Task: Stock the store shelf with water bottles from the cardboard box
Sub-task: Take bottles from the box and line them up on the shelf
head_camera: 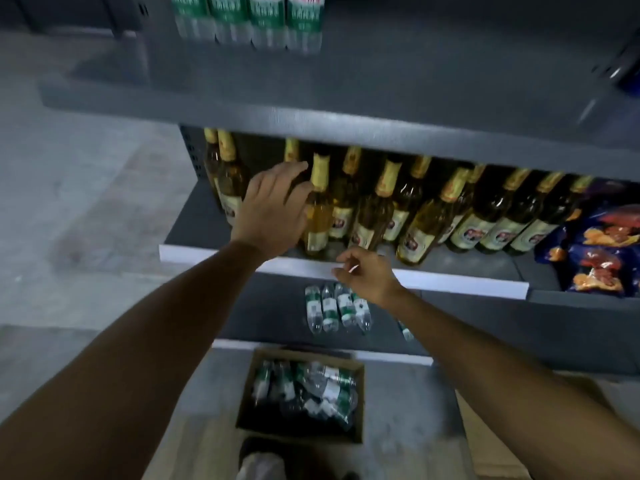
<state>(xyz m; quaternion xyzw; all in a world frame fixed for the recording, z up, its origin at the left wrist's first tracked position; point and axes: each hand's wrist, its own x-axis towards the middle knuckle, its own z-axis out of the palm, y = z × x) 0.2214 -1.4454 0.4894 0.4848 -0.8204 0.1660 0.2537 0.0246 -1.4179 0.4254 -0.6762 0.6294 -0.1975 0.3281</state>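
A: What are you standing in front of?

B: A dark grey metal shelf (346, 133) unit with flat boards and white price strips along the front edges, on a pale, mottled floor (69, 202). The light is dim and the view is somewhat blurred.

A: What is on the boards?

B: On the top board, at the far left, stand clear water packs (247, 19) with green labels. The middle board carries a row of tall glass bottles (374, 209) of amber liquid with gold foil necks and cream labels; at its right end lie glossy blue snack bags (595, 251).

A: And the water bottles?

B: Four small clear ones (337, 308) with green-and-white labels lie side by side on the low board. More lie jumbled in the open brown cardboard box (358, 403) on the floor, near your foot.

A: Your hands?

B: Your left hand (273, 209) reaches to the middle board, its fingers straight and spread against a glass bottle. Your right hand (367, 271) hangs at the white strip, its fingers loosely curled, holding nothing that I can see.
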